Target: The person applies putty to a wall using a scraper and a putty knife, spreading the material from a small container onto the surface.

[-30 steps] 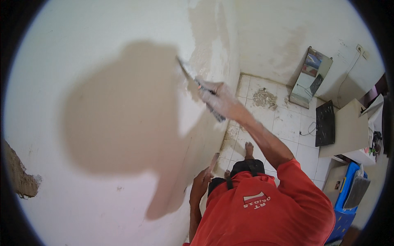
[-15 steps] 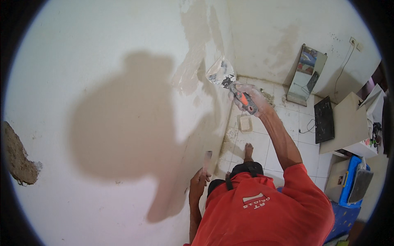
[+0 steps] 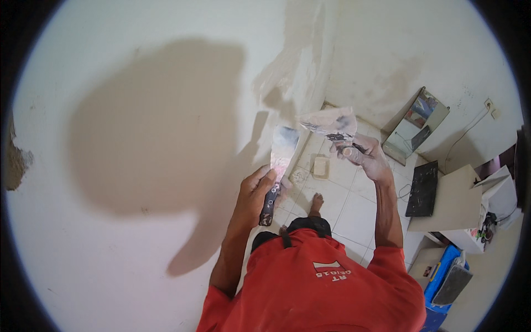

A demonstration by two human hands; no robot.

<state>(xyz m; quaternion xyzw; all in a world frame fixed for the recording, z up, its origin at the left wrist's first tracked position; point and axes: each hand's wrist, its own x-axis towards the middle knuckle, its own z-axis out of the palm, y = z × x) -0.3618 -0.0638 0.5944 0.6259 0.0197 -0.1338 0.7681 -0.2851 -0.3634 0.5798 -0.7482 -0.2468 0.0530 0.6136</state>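
My left hand (image 3: 254, 193) is closed around the dark handle of a narrow putty knife (image 3: 285, 143), its blade tilted upward and smeared with pale filler. To its right, my right hand (image 3: 371, 159) grips a wider putty knife (image 3: 338, 122) by the handle. That blade, coated with filler, points left, its tip above and close to the narrow blade; I cannot tell whether they touch. Both tools are in front of the white wall (image 3: 166, 243), where damp-looking filler patches (image 3: 287, 63) run up near the corner.
A broken hole (image 3: 16, 157) shows at the wall's left. On the tiled floor (image 3: 354, 216) lies a small pale tray (image 3: 321, 167). A mirror (image 3: 412, 130) leans at the far wall, with a black panel (image 3: 422, 189), a white cabinet (image 3: 470, 240) and a blue-lidded box (image 3: 442, 271) to the right.
My right hand has drawn the wide putty knife back from the wall patch and turned its blade leftward. The left hand has risen with the narrow knife, bringing the two blades close together.
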